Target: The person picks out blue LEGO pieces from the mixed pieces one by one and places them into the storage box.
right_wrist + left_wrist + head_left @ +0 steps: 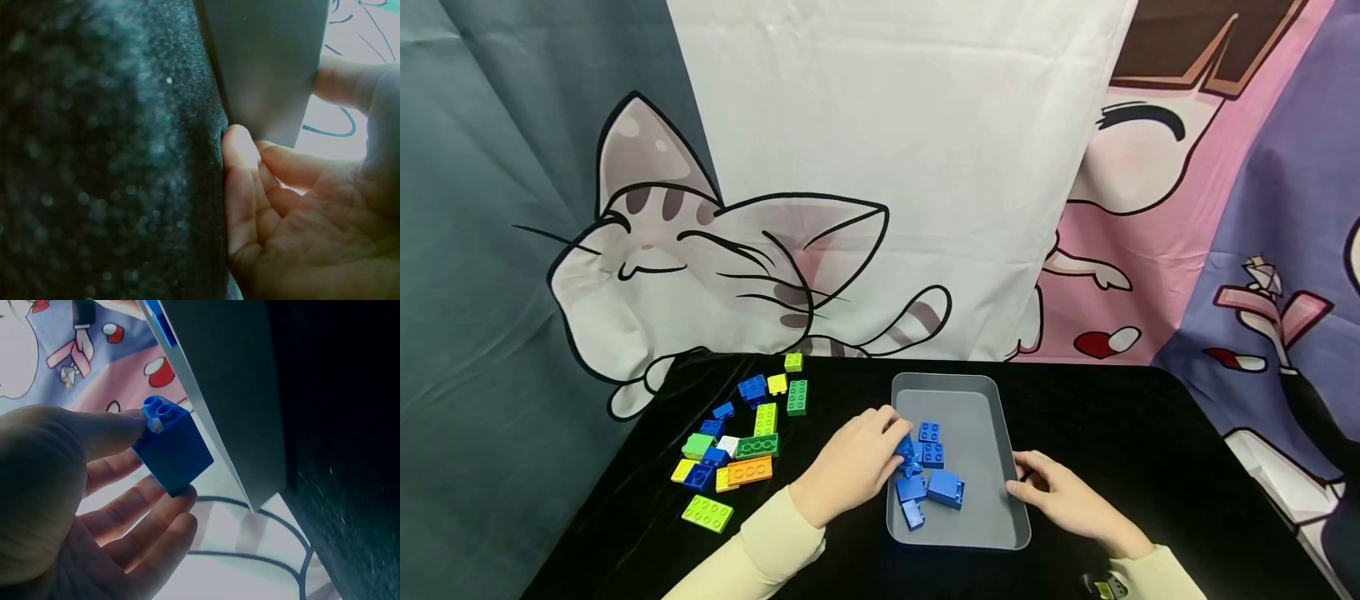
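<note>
A blue toy building brick (175, 447) with studs on top is pinched between the thumb and fingers of my left hand (853, 454). That hand is over the left rim of a grey tray (985, 517), and in the head view it partly hides the brick. Inside the tray lie several more blue bricks (945, 488), mostly in its left half. My right hand (1067, 496) grips the tray's right side, with the thumb at the rim and the fingers against the outer wall (265, 75).
Left of the tray, loose bricks in green, yellow, orange, white and blue lie scattered on the black cloth (842, 558), among them an orange brick (750, 470) and a lime brick (707, 513). A printed cartoon curtain (887, 125) hangs behind the table.
</note>
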`<state>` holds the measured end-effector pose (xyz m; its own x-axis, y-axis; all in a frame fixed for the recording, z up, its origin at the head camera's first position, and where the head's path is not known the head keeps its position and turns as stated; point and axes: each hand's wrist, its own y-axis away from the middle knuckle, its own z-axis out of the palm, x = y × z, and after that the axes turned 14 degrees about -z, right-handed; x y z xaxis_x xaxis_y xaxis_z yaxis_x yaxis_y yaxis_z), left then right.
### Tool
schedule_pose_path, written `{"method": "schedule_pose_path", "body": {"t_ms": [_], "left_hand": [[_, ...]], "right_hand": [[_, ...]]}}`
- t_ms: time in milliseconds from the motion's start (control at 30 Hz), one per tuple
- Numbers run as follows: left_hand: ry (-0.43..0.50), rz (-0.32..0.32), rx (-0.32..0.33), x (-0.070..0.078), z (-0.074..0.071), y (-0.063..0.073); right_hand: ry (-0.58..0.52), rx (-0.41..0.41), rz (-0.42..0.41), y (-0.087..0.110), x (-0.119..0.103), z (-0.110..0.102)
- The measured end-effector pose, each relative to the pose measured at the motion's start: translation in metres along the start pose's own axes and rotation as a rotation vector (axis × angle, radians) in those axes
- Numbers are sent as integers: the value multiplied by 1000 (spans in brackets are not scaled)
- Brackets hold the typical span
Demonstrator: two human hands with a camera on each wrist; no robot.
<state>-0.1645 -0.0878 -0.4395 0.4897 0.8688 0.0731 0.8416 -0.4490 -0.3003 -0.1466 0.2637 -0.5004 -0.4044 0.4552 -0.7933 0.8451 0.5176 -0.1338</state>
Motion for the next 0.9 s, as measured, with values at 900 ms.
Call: {"method": "schedule_pose_path", "body": {"t_ms": [900], "left_hand": [[121, -53, -183, -2, 1, 7]], "right_hand": [[17, 5, 1, 0, -1, 0]]}}
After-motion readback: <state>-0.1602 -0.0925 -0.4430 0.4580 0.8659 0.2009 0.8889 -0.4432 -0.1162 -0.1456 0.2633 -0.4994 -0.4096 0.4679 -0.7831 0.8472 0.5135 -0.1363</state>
